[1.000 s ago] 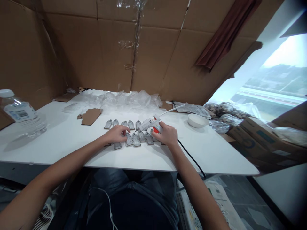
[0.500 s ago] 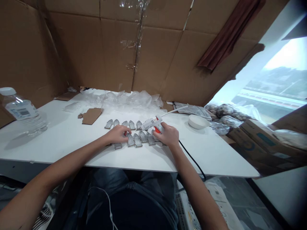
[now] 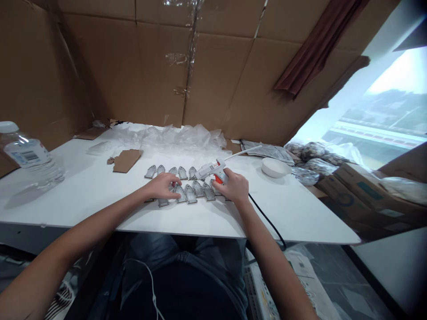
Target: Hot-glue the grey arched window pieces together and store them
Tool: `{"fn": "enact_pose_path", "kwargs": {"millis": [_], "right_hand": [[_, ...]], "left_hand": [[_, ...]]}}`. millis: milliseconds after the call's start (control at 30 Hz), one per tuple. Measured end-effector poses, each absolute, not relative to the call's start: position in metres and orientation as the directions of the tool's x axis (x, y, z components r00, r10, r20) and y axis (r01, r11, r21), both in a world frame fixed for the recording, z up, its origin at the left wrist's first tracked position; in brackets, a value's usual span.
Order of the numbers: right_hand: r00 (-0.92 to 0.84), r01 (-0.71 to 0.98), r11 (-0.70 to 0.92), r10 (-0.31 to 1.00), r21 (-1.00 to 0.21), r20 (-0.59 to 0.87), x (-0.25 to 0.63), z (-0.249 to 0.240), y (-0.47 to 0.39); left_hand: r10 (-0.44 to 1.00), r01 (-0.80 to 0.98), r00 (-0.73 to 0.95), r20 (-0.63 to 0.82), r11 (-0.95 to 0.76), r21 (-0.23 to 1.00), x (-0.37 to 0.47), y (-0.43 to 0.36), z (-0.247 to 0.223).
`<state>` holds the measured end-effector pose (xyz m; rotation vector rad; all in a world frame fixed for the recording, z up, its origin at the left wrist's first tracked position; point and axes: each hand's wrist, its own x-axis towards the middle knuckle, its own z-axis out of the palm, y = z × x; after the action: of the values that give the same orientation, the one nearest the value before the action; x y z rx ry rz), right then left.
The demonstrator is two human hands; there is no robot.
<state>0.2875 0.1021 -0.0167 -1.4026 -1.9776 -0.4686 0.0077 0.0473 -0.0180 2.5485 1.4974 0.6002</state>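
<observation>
Several small grey metal pieces (image 3: 191, 194), pointed at one end, lie in two rough rows on the white table. My right hand (image 3: 235, 184) is wrapped round the handle of a white glue gun (image 3: 208, 169) with an orange trigger. Its nozzle points left, close above the pieces between the rows. A white glue stick sticks out of the back of the gun. My left hand (image 3: 165, 186) rests over the left part of the near row, thumb and fingers curved and apart. It touches or hovers by the pieces there, and I see nothing between its fingertips.
A water bottle (image 3: 31, 158) stands at the left. Behind are a torn cardboard piece (image 3: 127, 160) and crumpled clear plastic (image 3: 187, 138) before a cardboard wall (image 3: 213, 80). A white bowl (image 3: 275, 168) sits at the right. A black cord (image 3: 267, 220) runs over the front edge.
The thumb and fingers of my left hand have parted slightly, and a small red thing near its fingertips no longer shows. My right hand and the glue gun have hardly moved.
</observation>
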Motion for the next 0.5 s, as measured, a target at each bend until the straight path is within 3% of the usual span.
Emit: {"fn": "enact_pose_path", "kwargs": {"millis": [500], "right_hand": [[-0.215, 0.930, 0.361, 0.682, -0.066, 0.699, 0.2875, -0.0178, 0.1025]], "left_hand": [[0.882, 0.806, 0.394, 0.257, -0.466, 0.365, 0.0092, 0.0499, -0.0219]]}}
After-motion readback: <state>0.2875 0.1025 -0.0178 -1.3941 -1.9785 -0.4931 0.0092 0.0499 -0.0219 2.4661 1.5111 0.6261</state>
